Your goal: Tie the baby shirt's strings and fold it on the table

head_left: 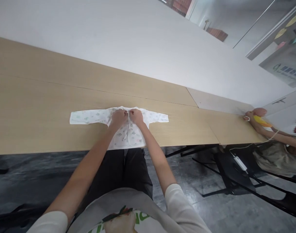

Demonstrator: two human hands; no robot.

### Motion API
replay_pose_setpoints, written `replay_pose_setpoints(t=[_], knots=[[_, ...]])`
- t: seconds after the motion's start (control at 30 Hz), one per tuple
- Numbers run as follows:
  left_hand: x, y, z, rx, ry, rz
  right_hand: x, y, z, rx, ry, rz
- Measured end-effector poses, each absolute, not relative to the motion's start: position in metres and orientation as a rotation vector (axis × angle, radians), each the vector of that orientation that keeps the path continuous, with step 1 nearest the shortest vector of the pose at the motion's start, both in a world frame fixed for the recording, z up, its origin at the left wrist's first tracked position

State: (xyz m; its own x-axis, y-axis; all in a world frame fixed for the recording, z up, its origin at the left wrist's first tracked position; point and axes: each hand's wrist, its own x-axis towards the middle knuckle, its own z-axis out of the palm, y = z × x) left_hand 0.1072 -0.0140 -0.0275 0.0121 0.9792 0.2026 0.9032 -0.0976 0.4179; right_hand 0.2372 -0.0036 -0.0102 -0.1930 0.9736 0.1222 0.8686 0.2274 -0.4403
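A small white baby shirt (121, 137) with a printed pattern lies spread on the wooden table, both sleeves stretched out sideways and its hem at the near edge. At its upper middle, just below the neckline, my left hand (119, 118) pinches one side of the front opening. Close beside it, my right hand (136, 116) has its fingers closed on the other side of the opening. The fingertips nearly meet over the front seam. Any fastener between them is too small to make out.
The long wooden table (41, 97) runs against a white wall (101, 38). Far right, another person (279, 142) sits holding a doll (259, 113). Below that stands a black chair (230, 174) with a white power strip (240, 164) and cable.
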Motion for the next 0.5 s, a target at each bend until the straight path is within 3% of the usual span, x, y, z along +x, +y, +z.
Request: replay_pose_setpoints(t=[0.5], knots=[[0.108, 0.0, -0.049, 2.044, 1.847, 0.83, 0.238, 0.007, -0.044, -1.579, -1.965, 0.438]])
